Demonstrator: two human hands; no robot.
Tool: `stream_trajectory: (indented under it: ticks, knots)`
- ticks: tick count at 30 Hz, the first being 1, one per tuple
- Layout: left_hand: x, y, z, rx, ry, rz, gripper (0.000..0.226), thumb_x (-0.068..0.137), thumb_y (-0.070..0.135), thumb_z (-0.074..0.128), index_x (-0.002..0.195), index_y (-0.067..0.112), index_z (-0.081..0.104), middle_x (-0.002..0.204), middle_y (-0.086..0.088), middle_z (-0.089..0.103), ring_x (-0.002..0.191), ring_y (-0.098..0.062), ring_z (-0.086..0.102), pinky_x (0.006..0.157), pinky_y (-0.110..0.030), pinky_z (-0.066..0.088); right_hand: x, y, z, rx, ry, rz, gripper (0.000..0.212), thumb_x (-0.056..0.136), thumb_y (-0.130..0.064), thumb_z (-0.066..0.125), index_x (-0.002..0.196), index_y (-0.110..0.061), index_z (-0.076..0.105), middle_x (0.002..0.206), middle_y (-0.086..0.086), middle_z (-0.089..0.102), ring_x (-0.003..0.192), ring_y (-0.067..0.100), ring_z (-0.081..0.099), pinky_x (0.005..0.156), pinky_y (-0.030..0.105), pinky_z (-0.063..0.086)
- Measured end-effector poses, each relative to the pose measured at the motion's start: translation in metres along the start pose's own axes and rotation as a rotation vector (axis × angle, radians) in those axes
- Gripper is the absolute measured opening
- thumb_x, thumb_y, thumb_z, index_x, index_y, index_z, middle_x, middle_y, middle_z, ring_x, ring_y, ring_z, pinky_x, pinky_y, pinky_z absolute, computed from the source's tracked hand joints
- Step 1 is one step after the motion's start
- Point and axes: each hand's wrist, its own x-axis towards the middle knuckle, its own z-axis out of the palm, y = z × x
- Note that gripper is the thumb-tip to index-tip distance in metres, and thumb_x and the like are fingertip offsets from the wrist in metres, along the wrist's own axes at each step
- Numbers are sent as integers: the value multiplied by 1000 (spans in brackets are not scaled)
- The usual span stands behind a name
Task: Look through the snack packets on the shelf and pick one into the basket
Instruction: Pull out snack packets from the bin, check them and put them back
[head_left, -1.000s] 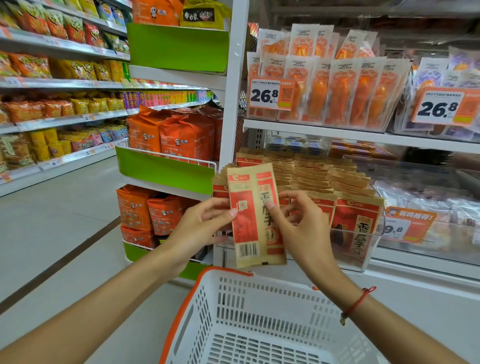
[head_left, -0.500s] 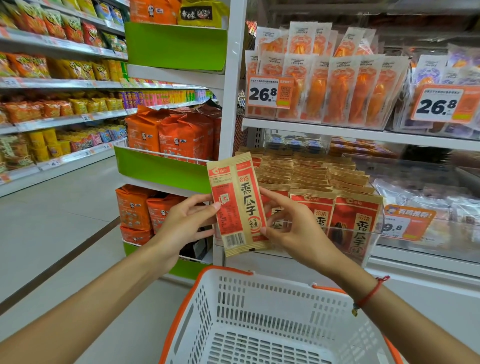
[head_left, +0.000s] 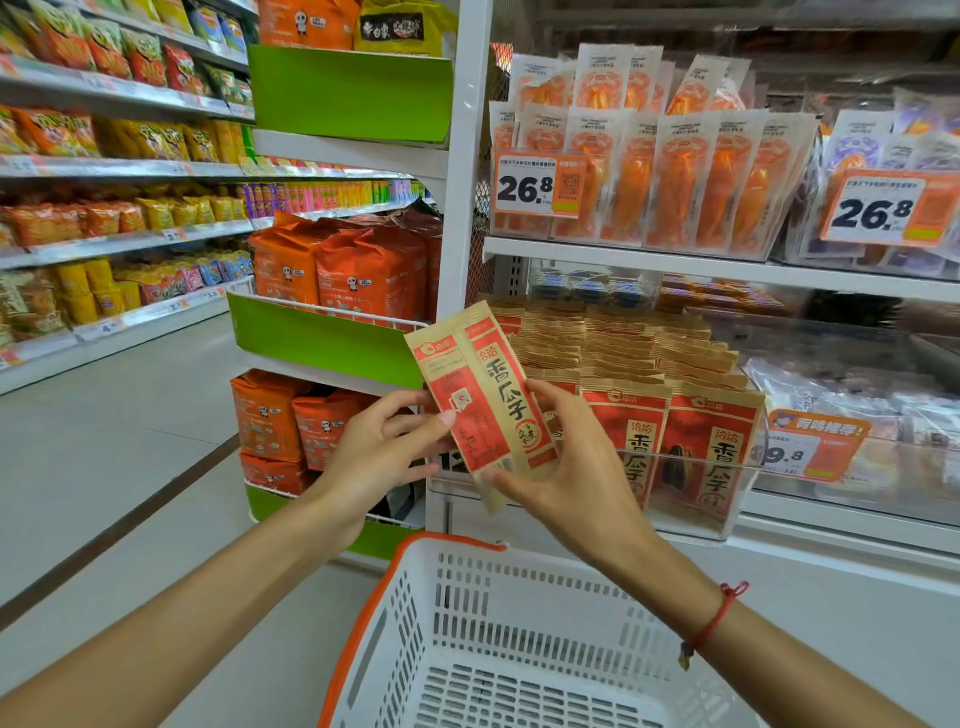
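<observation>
So, holding one packet (head_left: 480, 400) up in both hands, straight above the far rim of the basket (head_left: 447, 551) and just in front of the shelf bin (head_left: 691, 447) full of the same packets. Long axis tilted, top corner leaning up and away to the left, bottom end pointing down toward the basket. Left hand (head_left: 379, 452) pinching the packet's left edge about halfway down, thumb on the front, other fingers curled loosely behind. Right hand (head_left: 571, 457) cupping it from the right, thumb pressed on the bottom end, fingers wrapped round the back. Basket looks empty from up here, mouth open right below the packet. Probably just a short drop: tip the low end down and let go. Right hand closer to the basket, so likely the one to lower it.
</observation>
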Motion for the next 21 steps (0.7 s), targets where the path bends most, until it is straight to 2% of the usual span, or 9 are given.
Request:
stream_trajectory:
  ticks: [2, 5, 8, 12, 15, 17, 19, 21]
  knots:
    - [-3, -1, 2, 36, -32, 0, 29, 87, 23, 70, 113, 22, 59, 104, -1, 73, 90, -11, 72, 76, -26, 58, -4, 1, 7, -25, -19, 14, 94, 71, -46, 81, 146, -27, 28, 128, -15, 37, 119, 1, 34, 87, 8, 30]
    - [-7, -4, 6, 90, -65, -5, 33, 83, 24, 73, 113, 21, 59, 104, 0, 74, 94, -11, 72, 86, -34, 57, -8, 5, 12, 4, 45, 28, 91, 70, -46, 81, 143, -26, 30, 127, -16, 35, 117, 0, 32, 88, 2, 29]
    - [-10, -5, 7, 128, -59, 1, 30, 83, 23, 74, 109, 23, 61, 102, 4, 74, 96, -8, 70, 84, -30, 57, -7, 9, 13, 11, 65, 11, 87, 70, -43, 82, 140, -26, 34, 126, -16, 40, 118, 3, 39, 92, 11, 33]
    - [-10, 2, 4, 110, -71, 23, 28, 79, 24, 76, 104, 23, 64, 98, 4, 75, 98, -9, 69, 88, -32, 55, 0, 5, 4, -48, 51, -82, 80, 73, -38, 79, 140, -27, 37, 126, -14, 46, 114, 2, 43, 88, 9, 35]
    - [-8, 12, 4, 71, -112, 53, 39, 70, 32, 77, 105, 22, 65, 99, 4, 75, 101, -8, 69, 91, -33, 54, 8, 1, -3, 3, 47, -78, 71, 67, -49, 71, 128, -30, 41, 119, -16, 49, 109, 3, 49, 89, 23, 47]
    - [-8, 16, 4, 40, -177, 40, 40, 70, 26, 77, 108, 23, 64, 103, 6, 75, 103, -7, 68, 91, -30, 52, 12, 1, -8, 57, 38, -50, 66, 65, -53, 66, 123, -33, 41, 118, -16, 52, 111, 4, 52, 91, 29, 50]
    - [-6, 16, -1, 13, -210, 17, 43, 78, 5, 73, 115, 23, 61, 109, 4, 73, 107, -8, 67, 92, -28, 51, 14, -2, -13, 136, -27, -18, 60, 71, -41, 74, 122, -32, 43, 122, -15, 52, 112, -3, 51, 90, 25, 51]
    - [-3, 14, -8, 1, -174, -9, 46, 83, -6, 62, 118, 22, 59, 117, 2, 70, 111, -10, 65, 92, -29, 51, 13, -4, -18, 265, -160, 35, 52, 80, -19, 77, 120, -33, 46, 124, -14, 50, 109, -12, 49, 73, 11, 52]
